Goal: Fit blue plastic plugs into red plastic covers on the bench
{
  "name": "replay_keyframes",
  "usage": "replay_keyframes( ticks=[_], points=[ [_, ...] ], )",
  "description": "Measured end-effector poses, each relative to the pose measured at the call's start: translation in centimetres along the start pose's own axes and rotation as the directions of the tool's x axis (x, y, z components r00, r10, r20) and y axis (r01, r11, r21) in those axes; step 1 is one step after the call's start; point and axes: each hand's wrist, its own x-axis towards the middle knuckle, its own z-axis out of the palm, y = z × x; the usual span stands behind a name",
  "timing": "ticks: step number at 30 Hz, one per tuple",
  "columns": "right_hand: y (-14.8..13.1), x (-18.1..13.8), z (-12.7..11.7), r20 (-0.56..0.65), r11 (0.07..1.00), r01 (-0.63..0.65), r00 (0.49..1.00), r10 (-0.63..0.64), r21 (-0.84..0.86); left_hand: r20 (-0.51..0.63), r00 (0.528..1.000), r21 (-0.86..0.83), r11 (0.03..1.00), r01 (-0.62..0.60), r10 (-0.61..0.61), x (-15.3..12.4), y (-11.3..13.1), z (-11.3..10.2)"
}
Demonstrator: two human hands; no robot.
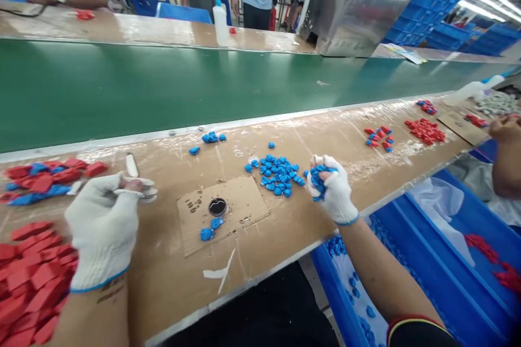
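My right hand [331, 191], in a white knit glove, is closed round a fistful of small blue plastic pieces [318, 178]. It hovers beside a loose pile of the same blue pieces [277, 173] on the brown worktop [285, 222]. My left hand [106, 222], also gloved, is closed on a small white tool [134, 181] with a blade-like tip. Between my hands lies a cardboard sheet [240, 209] with a black round cap [217, 206] and two blue pieces [210, 229] on it.
Red pieces [28, 276] are heaped at the left, with a mixed red and blue pile [44, 178] behind. A green conveyor belt [203, 87] runs along the far side. A blue bin [448, 293] stands below right. A co-worker's hand [504, 130] works at the right edge.
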Motion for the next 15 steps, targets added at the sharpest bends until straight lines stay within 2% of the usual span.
replay_keyframes(
  ticks=[2,4,8,11,15],
  points=[
    [0.4,2.8,3.0,0.102,0.989,0.088,0.992,-0.076,-0.117,0.003,0.997,-0.05,0.995,0.082,-0.082,0.0,0.2,0.2],
    [0.5,4.8,5.3,0.213,0.948,0.201,0.966,-0.15,-0.248,0.036,0.993,-0.078,0.99,0.114,-0.112,0.1,0.2,0.3],
    [0.4,6.3,7.6,0.436,0.806,0.386,0.882,-0.179,-0.449,0.097,0.99,-0.106,0.988,0.117,-0.106,0.1,-0.6,0.1],
    [0.9,5.9,6.7,0.511,0.711,0.459,0.844,-0.163,-0.532,0.145,0.984,-0.114,0.986,0.123,-0.106,0.1,-1.1,0.0],
    [1.9,5.8,2.6,0.425,0.639,0.46,0.878,-0.221,-0.617,0.171,0.982,-0.089,0.992,0.095,-0.079,0.0,-1.3,-0.3]
  ],
)
